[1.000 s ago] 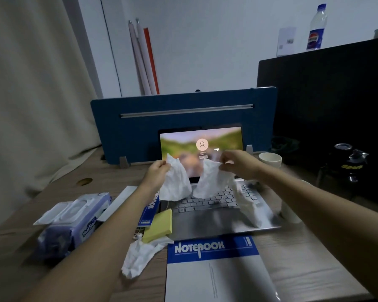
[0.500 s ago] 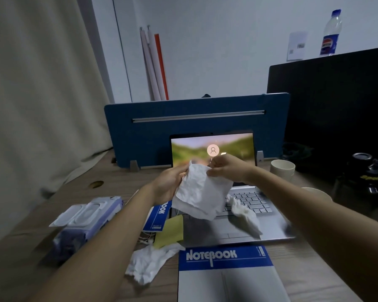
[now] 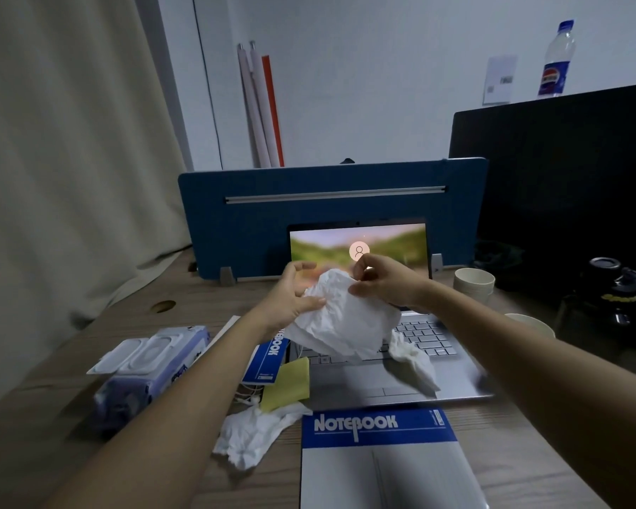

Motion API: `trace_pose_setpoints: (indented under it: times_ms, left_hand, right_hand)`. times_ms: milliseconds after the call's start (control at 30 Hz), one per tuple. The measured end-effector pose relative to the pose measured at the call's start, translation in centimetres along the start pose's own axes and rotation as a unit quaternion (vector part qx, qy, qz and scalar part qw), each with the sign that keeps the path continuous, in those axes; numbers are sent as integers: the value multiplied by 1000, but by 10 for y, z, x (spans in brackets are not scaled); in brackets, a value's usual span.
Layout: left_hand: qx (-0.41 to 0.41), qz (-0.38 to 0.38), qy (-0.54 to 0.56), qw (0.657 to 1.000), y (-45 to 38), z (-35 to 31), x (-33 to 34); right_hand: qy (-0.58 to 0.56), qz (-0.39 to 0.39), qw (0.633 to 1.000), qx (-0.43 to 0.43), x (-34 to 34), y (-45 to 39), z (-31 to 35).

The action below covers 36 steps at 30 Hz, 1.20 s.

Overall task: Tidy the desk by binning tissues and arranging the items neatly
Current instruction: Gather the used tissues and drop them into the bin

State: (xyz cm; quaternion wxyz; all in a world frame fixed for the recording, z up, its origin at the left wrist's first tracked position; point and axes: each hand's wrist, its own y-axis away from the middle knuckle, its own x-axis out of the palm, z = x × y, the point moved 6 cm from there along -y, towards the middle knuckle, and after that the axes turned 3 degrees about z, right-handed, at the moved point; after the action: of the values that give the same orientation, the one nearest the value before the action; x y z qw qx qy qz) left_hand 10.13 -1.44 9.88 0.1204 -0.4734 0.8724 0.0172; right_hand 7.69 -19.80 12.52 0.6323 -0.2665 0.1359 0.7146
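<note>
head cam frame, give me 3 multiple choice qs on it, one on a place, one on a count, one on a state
1. Where does the yellow sticky pad lie?
A. on the laptop's keys
B. on the desk, left of the laptop
C. on the wet-wipe pack

2. How many crumpled tissues lie loose, not in the hands?
A. two
B. none
C. four

3. What state is the laptop in?
A. lid closed
B. open, screen dark
C. open, screen lit

Answers:
1 B: the pad sits by the laptop's left edge.
2 A: one tissue on the desk, one tissue on the laptop; the left hand and right hand hold the bunched tissues.
3 C: the screen shows a login picture.
</note>
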Motion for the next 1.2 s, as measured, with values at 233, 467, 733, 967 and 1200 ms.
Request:
trace_pose_setpoints:
  times_ms: [233, 467, 733, 967, 1200]
  left_hand:
    - [35, 25, -151, 988, 1, -7, 6]
    - [56, -30, -196, 979, 2, -8, 4]
    - [21, -78, -116, 990, 2, 1, -5]
    - [-17, -111, -146, 983, 2, 25, -15]
    - [-28, -90, -77, 993, 3, 34, -13]
  right_hand:
    - [13, -28, 1000, 5, -1, 2, -2]
    - [-34, -6, 999, 20, -3, 10, -8]
    - [101, 36, 991, 74, -10, 21, -38]
    - [312, 175, 917, 177, -3, 47, -98]
    - [263, 179, 934, 160, 5, 60, -106]
